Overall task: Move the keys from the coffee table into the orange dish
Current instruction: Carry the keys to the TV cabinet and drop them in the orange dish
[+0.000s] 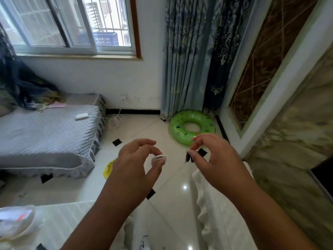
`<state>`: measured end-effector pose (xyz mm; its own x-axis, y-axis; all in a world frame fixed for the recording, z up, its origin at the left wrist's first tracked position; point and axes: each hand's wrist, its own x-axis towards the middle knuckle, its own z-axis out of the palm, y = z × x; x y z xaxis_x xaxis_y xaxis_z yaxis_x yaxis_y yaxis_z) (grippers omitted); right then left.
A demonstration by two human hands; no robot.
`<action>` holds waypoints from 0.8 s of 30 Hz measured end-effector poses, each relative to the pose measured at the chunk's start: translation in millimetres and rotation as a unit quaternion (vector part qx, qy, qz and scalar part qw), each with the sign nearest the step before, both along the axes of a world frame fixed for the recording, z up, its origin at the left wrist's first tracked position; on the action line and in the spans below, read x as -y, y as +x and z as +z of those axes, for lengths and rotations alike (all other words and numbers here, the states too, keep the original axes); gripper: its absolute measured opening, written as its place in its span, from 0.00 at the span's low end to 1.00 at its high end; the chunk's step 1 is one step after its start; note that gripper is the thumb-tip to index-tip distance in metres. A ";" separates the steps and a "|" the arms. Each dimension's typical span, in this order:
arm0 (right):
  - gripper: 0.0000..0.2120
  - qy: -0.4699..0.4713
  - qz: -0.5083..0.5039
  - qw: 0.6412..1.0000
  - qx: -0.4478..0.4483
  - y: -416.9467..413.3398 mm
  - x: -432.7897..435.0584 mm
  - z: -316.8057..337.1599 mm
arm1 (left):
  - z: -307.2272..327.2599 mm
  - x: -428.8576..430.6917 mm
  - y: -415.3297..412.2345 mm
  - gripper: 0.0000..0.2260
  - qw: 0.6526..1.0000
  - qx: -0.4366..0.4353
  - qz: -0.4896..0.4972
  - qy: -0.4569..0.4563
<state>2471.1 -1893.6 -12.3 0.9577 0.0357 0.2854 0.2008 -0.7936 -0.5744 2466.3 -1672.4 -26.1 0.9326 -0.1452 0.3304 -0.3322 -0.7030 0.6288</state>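
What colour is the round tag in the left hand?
White, seen in the head view: the round tag pinched in the left hand.

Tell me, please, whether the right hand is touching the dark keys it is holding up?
Touching. The head view shows the right hand pinching the ring of the keys between thumb and fingertips, with the keys dangling below.

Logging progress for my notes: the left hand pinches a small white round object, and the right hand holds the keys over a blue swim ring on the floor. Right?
Not quite. In the head view the swim ring is green. The left hand does pinch the white round object, and the right hand does hold the keys.
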 end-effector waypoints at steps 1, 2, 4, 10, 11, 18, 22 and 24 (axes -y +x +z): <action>0.04 -0.003 -0.012 1.000 0.001 15.2 -3.1 1.5 | -0.3 -3.7 18.3 0.03 1.000 0.001 -0.012 0.000; 0.04 -0.006 -0.023 1.000 0.004 30.6 -6.4 3.6 | -0.3 -7.6 37.0 0.03 1.000 0.003 -0.023 -0.002; 0.04 -0.010 -0.040 0.999 0.012 61.5 -14.1 7.8 | -0.4 -14.7 74.0 0.03 0.999 0.004 -0.037 -0.010; 0.03 0.001 -0.096 0.995 0.014 130.4 -28.0 -0.3 | -8.8 -22.4 167.8 0.03 0.996 -0.005 -0.086 -0.001; 0.03 0.000 -0.102 0.995 0.010 138.0 -27.8 -3.5 | -10.4 -21.9 179.8 0.03 0.996 -0.005 -0.094 0.003; 0.03 -0.023 -0.150 0.987 -0.049 191.1 -8.1 -21.0 | -23.4 5.4 253.1 0.04 0.991 -0.011 -0.134 0.029; 0.02 -0.009 -0.178 0.983 -0.047 219.7 22.2 -27.3 | -26.0 39.1 291.7 0.04 0.986 -0.007 -0.161 0.039; 0.03 -0.007 -0.184 0.982 -0.046 238.3 38.4 -29.2 | -25.0 56.3 311.2 0.04 0.985 -0.006 -0.169 0.044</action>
